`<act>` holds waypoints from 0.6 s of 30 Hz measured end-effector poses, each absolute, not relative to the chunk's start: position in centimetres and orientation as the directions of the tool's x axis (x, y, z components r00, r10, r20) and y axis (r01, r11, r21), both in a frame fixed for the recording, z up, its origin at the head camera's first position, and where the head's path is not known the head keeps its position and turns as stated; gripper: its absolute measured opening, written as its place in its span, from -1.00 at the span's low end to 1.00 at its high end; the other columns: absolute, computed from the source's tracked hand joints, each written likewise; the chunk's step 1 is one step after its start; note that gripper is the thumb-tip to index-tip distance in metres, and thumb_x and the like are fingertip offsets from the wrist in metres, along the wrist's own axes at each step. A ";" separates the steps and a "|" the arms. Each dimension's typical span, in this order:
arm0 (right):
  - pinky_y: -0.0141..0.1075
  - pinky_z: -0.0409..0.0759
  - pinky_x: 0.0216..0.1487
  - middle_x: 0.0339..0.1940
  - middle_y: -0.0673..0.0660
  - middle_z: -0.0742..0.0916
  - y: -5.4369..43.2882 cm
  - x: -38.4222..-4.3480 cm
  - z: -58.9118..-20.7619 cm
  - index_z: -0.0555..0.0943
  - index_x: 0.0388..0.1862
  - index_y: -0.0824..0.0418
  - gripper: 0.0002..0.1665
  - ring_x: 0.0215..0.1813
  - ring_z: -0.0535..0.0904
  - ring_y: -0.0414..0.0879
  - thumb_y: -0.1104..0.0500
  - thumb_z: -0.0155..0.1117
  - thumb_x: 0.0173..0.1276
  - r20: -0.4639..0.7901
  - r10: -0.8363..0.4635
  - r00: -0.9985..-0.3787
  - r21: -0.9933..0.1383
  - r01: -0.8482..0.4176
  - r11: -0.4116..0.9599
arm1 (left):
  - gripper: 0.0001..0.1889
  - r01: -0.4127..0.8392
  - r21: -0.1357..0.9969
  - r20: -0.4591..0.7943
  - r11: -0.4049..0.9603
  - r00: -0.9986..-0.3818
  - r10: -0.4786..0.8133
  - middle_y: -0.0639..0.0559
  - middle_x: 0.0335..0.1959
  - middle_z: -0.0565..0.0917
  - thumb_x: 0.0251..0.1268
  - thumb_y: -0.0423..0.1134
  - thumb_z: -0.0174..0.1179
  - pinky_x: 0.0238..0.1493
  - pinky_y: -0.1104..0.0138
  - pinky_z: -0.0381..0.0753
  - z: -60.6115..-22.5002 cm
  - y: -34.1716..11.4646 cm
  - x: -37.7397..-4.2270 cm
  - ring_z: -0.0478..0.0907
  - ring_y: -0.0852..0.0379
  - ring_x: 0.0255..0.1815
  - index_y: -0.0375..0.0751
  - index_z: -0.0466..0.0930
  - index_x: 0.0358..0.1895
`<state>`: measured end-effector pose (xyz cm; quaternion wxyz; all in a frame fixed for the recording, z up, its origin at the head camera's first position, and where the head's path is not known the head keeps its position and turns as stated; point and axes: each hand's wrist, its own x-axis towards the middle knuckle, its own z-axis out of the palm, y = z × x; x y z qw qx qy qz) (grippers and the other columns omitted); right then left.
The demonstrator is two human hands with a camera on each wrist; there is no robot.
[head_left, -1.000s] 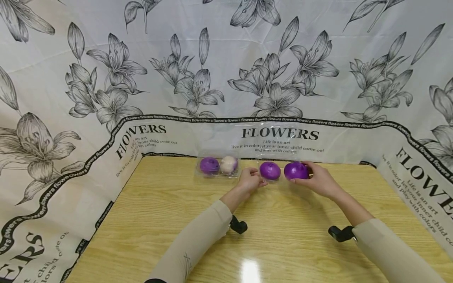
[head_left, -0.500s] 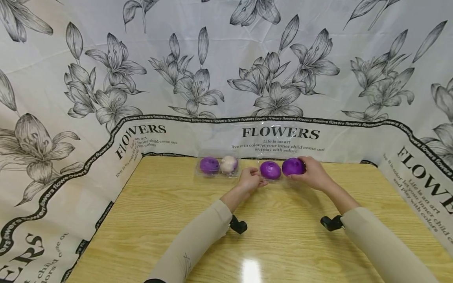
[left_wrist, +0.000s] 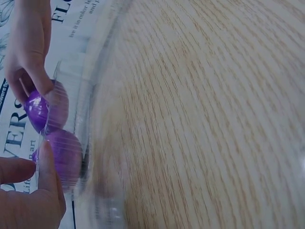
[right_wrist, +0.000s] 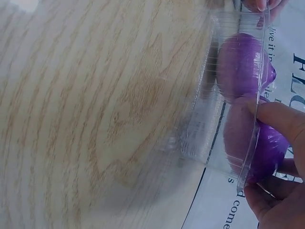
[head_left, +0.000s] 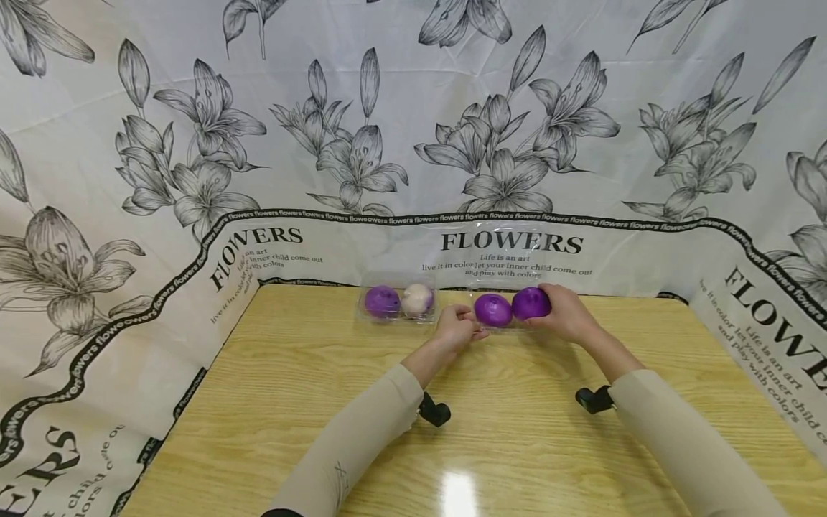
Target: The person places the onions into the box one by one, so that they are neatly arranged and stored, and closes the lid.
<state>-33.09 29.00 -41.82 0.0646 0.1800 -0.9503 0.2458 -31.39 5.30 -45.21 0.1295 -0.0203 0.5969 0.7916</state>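
In the head view, my left hand pinches the left rim of a clear plastic clamshell box, thumb and forefinger at its edge. One glossy purple onion sits in the box's left side. My right hand grips a second purple onion, fingers curled around its right side. That onion is partly below the rim in the right wrist view, leaning against the first onion. The box's transparent lid stands raised behind, against the printed cloth.
Left of my left hand stands another clear box with a purple onion and a whitish-purple one. Both boxes are at the back of the wooden table, close to the flower-print cloth. Black wrist mounts stick out from the sleeves.
My right hand has moved left with its onion, from beside the first onion's right to right up against it inside the box. The left hand has stayed in place.
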 end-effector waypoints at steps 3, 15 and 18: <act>0.29 0.65 0.14 0.03 0.54 0.66 29.0 -33.3 -41.8 0.49 0.17 0.58 -0.24 0.06 0.60 0.41 0.23 0.62 0.09 0.218 -0.324 -0.921 -0.428 -0.389 0.816 | -0.37 -0.229 0.941 -0.186 -0.247 -0.965 0.184 -0.06 -0.19 0.38 0.31 -0.74 -0.02 0.07 0.21 0.82 -45.2 5.3 -31.4 0.47 0.06 -0.21 -0.61 0.14 0.47; 0.22 0.68 0.00 -0.19 0.42 0.72 28.6 -34.0 -41.6 0.56 -0.03 0.51 -0.34 -0.11 0.61 0.33 0.18 0.66 0.00 0.200 -0.365 -0.909 -0.332 -0.414 0.848 | -0.37 -0.230 0.944 -0.193 -0.238 -0.966 0.170 -0.26 0.01 0.43 0.28 -0.75 -0.01 0.11 0.20 0.80 -45.1 5.3 -31.4 0.60 -0.19 0.02 -0.62 0.16 0.45; 0.23 0.62 0.05 -0.18 0.40 0.73 28.5 -34.3 -41.6 0.57 -0.04 0.50 -0.34 -0.09 0.59 0.33 0.15 0.67 0.01 0.187 -0.364 -0.912 -0.315 -0.407 0.858 | -0.37 -0.232 0.946 -0.195 -0.228 -0.966 0.172 -0.35 0.11 0.41 0.27 -0.75 -0.01 0.09 0.22 0.81 -45.2 5.4 -31.4 0.60 -0.25 0.07 -0.62 0.17 0.44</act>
